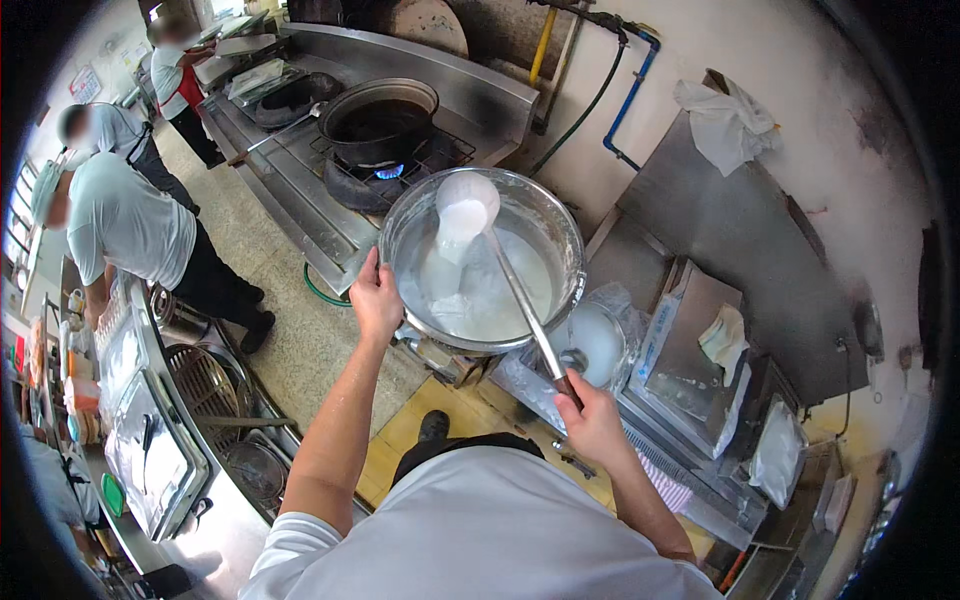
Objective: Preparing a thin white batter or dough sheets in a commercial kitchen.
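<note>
My right hand (591, 420) is closed around the brown handle end of a long metal ladle (517, 285). The ladle's bowl is raised over a large round metal basin (580, 277), and white liquid (517, 255) pours from it back into the basin. At the basin's left rim is my left hand (377, 296), its thumb and fingers gripping the edge. Beyond the basin, a dark wok-like pot (379, 142) with dark contents stands on a gas burner (389, 172) with a blue flame.
A bowl of whitish liquid (596, 345) sits right of the basin, beside a metal lidded box (694, 352). A second ladle (274, 139) lies across the steel stove counter (292, 210). Several people stand left; strainers (202, 382) and trays (154, 457) are on the left counter.
</note>
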Demonstrator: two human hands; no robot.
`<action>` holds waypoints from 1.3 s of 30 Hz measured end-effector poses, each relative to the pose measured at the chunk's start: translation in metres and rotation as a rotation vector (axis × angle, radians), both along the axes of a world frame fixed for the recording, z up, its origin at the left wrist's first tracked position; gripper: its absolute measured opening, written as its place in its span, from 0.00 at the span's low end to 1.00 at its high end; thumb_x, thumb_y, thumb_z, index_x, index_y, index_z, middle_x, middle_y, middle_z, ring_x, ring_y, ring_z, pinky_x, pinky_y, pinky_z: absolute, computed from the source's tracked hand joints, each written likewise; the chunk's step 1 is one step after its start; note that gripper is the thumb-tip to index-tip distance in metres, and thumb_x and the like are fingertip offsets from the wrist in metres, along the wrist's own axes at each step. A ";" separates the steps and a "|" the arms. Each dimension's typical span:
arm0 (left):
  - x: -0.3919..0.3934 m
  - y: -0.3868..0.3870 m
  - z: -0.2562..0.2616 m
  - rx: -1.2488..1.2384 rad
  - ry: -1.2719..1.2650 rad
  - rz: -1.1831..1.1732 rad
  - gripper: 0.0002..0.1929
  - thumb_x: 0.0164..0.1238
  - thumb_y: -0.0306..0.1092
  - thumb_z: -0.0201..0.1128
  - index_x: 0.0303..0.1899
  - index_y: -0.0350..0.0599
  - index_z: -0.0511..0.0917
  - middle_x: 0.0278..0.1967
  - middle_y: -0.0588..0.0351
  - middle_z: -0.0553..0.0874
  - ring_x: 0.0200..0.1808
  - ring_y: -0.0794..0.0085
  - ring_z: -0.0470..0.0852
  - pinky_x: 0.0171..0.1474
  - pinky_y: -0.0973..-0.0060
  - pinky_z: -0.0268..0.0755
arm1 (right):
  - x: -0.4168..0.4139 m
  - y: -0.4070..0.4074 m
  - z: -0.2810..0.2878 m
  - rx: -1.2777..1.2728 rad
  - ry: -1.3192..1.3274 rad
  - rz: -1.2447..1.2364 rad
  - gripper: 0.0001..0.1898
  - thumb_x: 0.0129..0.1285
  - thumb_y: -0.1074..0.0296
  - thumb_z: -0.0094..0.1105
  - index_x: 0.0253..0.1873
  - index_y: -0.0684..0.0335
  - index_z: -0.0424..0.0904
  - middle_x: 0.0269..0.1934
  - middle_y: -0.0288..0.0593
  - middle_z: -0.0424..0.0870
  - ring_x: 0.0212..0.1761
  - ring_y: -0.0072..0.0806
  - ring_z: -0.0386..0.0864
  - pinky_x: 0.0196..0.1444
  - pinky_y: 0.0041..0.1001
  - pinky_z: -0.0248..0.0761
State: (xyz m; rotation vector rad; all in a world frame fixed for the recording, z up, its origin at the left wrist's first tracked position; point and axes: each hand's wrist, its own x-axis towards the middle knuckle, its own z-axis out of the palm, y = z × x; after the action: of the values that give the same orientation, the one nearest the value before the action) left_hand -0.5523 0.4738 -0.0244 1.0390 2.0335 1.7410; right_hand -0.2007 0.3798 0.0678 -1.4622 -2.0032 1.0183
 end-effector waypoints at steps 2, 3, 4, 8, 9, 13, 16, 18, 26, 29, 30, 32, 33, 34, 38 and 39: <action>0.002 0.001 0.001 -0.028 -0.022 -0.010 0.23 0.72 0.31 0.56 0.63 0.27 0.74 0.37 0.40 0.89 0.34 0.74 0.83 0.42 0.74 0.76 | 0.006 0.002 -0.010 0.229 -0.069 0.004 0.22 0.65 0.71 0.61 0.62 0.72 0.74 0.39 0.60 0.84 0.40 0.59 0.83 0.42 0.43 0.77; 0.001 0.001 0.000 -0.020 -0.033 -0.009 0.23 0.72 0.31 0.56 0.63 0.27 0.74 0.37 0.40 0.89 0.34 0.75 0.83 0.42 0.74 0.76 | 0.005 0.003 -0.008 0.228 -0.072 0.006 0.22 0.65 0.71 0.61 0.62 0.72 0.74 0.39 0.60 0.84 0.40 0.59 0.83 0.42 0.43 0.77; -0.001 0.001 0.000 -0.011 -0.045 -0.006 0.23 0.72 0.31 0.56 0.63 0.27 0.74 0.37 0.40 0.89 0.34 0.75 0.82 0.42 0.74 0.76 | 0.004 0.006 -0.003 0.273 -0.148 0.010 0.22 0.64 0.71 0.61 0.62 0.72 0.74 0.41 0.61 0.83 0.41 0.58 0.83 0.42 0.43 0.77; 0.004 0.000 0.005 0.013 -0.007 0.020 0.23 0.72 0.31 0.55 0.63 0.27 0.74 0.34 0.42 0.88 0.32 0.75 0.81 0.40 0.74 0.75 | -0.006 0.025 0.018 0.360 -0.448 0.027 0.22 0.63 0.72 0.61 0.62 0.71 0.74 0.41 0.59 0.82 0.40 0.56 0.84 0.42 0.46 0.79; 0.001 -0.001 0.002 0.034 0.019 0.029 0.23 0.72 0.31 0.56 0.63 0.27 0.74 0.33 0.43 0.88 0.31 0.75 0.80 0.39 0.74 0.75 | -0.011 0.033 0.021 0.363 -0.450 0.033 0.22 0.63 0.72 0.61 0.62 0.71 0.74 0.41 0.59 0.82 0.40 0.56 0.84 0.42 0.46 0.79; 0.001 -0.001 0.001 -0.001 0.014 0.009 0.23 0.71 0.31 0.56 0.64 0.28 0.74 0.29 0.45 0.86 0.28 0.77 0.78 0.36 0.73 0.74 | -0.032 0.061 0.034 0.388 -0.731 0.145 0.18 0.59 0.73 0.60 0.55 0.71 0.77 0.40 0.58 0.83 0.37 0.53 0.86 0.40 0.44 0.81; 0.005 -0.002 0.010 -0.012 -0.020 0.011 0.23 0.70 0.32 0.56 0.63 0.30 0.75 0.27 0.46 0.85 0.25 0.77 0.76 0.34 0.73 0.73 | -0.043 0.071 0.045 0.436 -0.867 0.304 0.14 0.56 0.75 0.59 0.48 0.73 0.78 0.39 0.59 0.84 0.35 0.51 0.87 0.38 0.42 0.82; 0.004 -0.003 0.008 -0.013 -0.019 0.010 0.23 0.70 0.32 0.56 0.63 0.31 0.75 0.26 0.46 0.85 0.25 0.77 0.76 0.33 0.73 0.73 | -0.045 0.068 0.056 0.491 -0.919 0.405 0.12 0.55 0.76 0.58 0.44 0.74 0.79 0.38 0.59 0.84 0.34 0.50 0.87 0.37 0.40 0.82; 0.001 -0.001 0.000 0.025 0.035 0.026 0.23 0.70 0.32 0.56 0.63 0.31 0.75 0.24 0.48 0.84 0.24 0.77 0.76 0.31 0.73 0.72 | -0.053 0.047 0.156 0.293 -1.019 0.744 0.07 0.54 0.77 0.59 0.36 0.71 0.83 0.30 0.57 0.86 0.34 0.47 0.88 0.37 0.39 0.82; 0.001 -0.003 0.003 0.018 0.011 0.026 0.23 0.70 0.31 0.57 0.63 0.30 0.75 0.24 0.48 0.83 0.23 0.77 0.75 0.31 0.73 0.72 | -0.067 0.050 0.189 0.223 -1.069 0.781 0.05 0.53 0.77 0.60 0.34 0.69 0.84 0.30 0.56 0.86 0.34 0.47 0.88 0.37 0.40 0.82; 0.001 -0.002 0.003 0.006 0.000 0.026 0.23 0.70 0.31 0.57 0.63 0.30 0.75 0.24 0.49 0.83 0.23 0.77 0.75 0.31 0.73 0.72 | -0.070 0.052 0.191 0.220 -1.069 0.780 0.05 0.53 0.77 0.60 0.34 0.69 0.84 0.30 0.56 0.86 0.34 0.47 0.88 0.37 0.40 0.82; 0.000 -0.003 0.003 -0.012 -0.011 0.030 0.23 0.70 0.31 0.57 0.63 0.30 0.75 0.23 0.50 0.83 0.24 0.78 0.74 0.32 0.73 0.72 | -0.077 0.056 0.192 0.184 -1.079 0.805 0.04 0.52 0.77 0.61 0.32 0.68 0.85 0.31 0.55 0.87 0.35 0.48 0.88 0.36 0.40 0.82; 0.002 -0.003 0.007 -0.006 -0.022 0.019 0.23 0.70 0.30 0.57 0.63 0.30 0.75 0.24 0.50 0.83 0.24 0.78 0.74 0.32 0.74 0.72 | -0.079 0.056 0.188 0.181 -1.080 0.804 0.04 0.52 0.77 0.61 0.32 0.68 0.85 0.31 0.55 0.87 0.35 0.48 0.88 0.36 0.40 0.82; 0.003 -0.003 0.008 0.000 -0.032 0.010 0.23 0.70 0.30 0.57 0.63 0.29 0.75 0.25 0.51 0.83 0.25 0.79 0.74 0.33 0.74 0.72 | -0.081 0.058 0.181 0.231 -1.036 0.817 0.03 0.52 0.77 0.61 0.31 0.69 0.84 0.30 0.55 0.86 0.34 0.48 0.88 0.36 0.40 0.82; 0.003 0.000 0.004 0.027 -0.040 0.008 0.23 0.71 0.30 0.56 0.64 0.29 0.75 0.28 0.48 0.85 0.27 0.79 0.75 0.35 0.75 0.73 | -0.085 0.057 0.136 0.411 -0.888 0.872 0.05 0.52 0.75 0.62 0.32 0.70 0.85 0.30 0.57 0.85 0.33 0.45 0.88 0.34 0.36 0.83; 0.004 -0.001 0.006 0.017 -0.044 0.006 0.23 0.71 0.30 0.56 0.64 0.29 0.75 0.30 0.47 0.86 0.28 0.79 0.76 0.36 0.75 0.74 | -0.087 0.055 0.126 0.406 -0.886 0.877 0.05 0.52 0.75 0.62 0.32 0.70 0.85 0.30 0.57 0.85 0.33 0.45 0.88 0.34 0.36 0.83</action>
State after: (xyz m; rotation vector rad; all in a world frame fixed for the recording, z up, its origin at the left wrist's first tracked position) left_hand -0.5481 0.4732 -0.0189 0.9911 2.0010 1.7708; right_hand -0.2881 0.4351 0.1935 -0.8248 -3.3812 0.1072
